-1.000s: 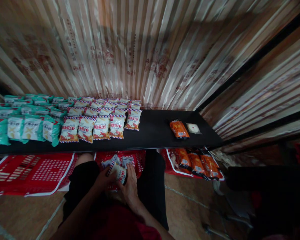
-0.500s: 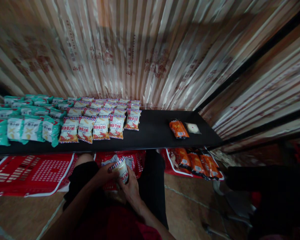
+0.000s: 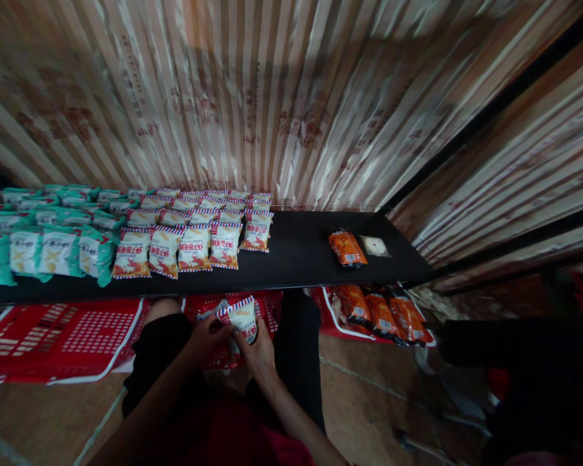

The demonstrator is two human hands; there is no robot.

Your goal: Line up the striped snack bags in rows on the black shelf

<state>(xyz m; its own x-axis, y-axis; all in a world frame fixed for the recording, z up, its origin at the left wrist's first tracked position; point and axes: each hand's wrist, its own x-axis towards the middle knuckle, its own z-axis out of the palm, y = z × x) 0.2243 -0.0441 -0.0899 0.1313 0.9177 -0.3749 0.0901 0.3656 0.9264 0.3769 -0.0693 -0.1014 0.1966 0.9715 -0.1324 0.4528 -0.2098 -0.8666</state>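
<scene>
Between my two hands is a white snack bag [image 3: 241,320] with a red-and-blue striped edge and red lettering. My left hand [image 3: 208,338] pinches its left side, and my right hand [image 3: 260,349] grips it from the lower right. The bag is tilted, its printed face turned up, over a red basket [image 3: 272,304] between my knees. On the black shelf [image 3: 301,252] in front of me, rows of matching striped bags [image 3: 194,249] stand upright. To their left are rows of green-and-white snack bags [image 3: 61,249].
On the shelf's right part lie an orange-and-black packet [image 3: 347,248] and a small clear packet with something white [image 3: 375,246]. Below it, a red basket [image 3: 328,323] holds several orange packets [image 3: 381,316]. Another red basket [image 3: 97,336] stands at left. A striped curtain [image 3: 282,110] hangs behind.
The striped bag has risen slightly and turned so that more of its front faces up. My hands have shifted their hold on it. The shelf rows look the same.
</scene>
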